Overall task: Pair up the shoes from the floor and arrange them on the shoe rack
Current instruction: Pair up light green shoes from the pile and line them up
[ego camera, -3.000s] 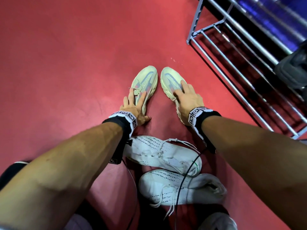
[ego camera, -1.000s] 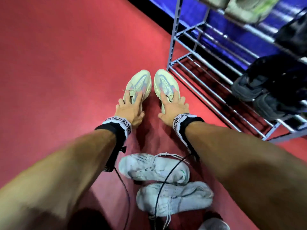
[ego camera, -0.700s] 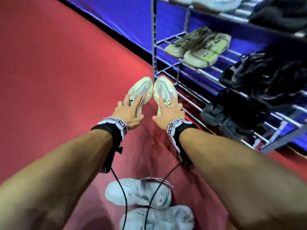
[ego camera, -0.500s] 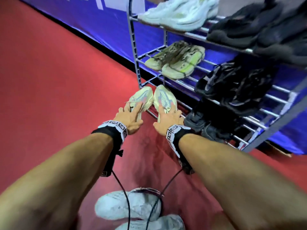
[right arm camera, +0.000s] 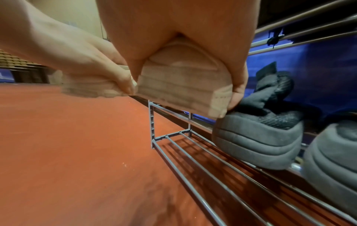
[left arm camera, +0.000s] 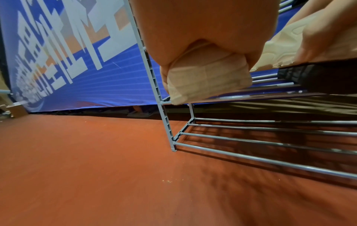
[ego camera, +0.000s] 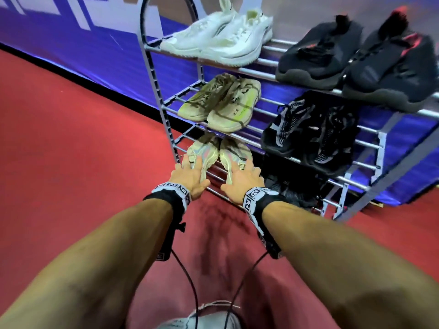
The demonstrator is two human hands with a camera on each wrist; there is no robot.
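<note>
cream heel (right arm camera: 181, 90) gripped by right hand (ego camera: 242, 179) shows only wrist-side.

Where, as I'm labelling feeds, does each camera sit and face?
Head: worn on the head, facing down at the grey metal-bar shoe rack; both forearms, left hand, right hand.
Left wrist: under the wrist, facing the rack's end and blue banner; palm gripping a pale cream sneaker heel.
Right wrist: faces lower shelves, dark grey shoes; both hands.
Shared: wrist views both show the rack's bottom corner.
</note>
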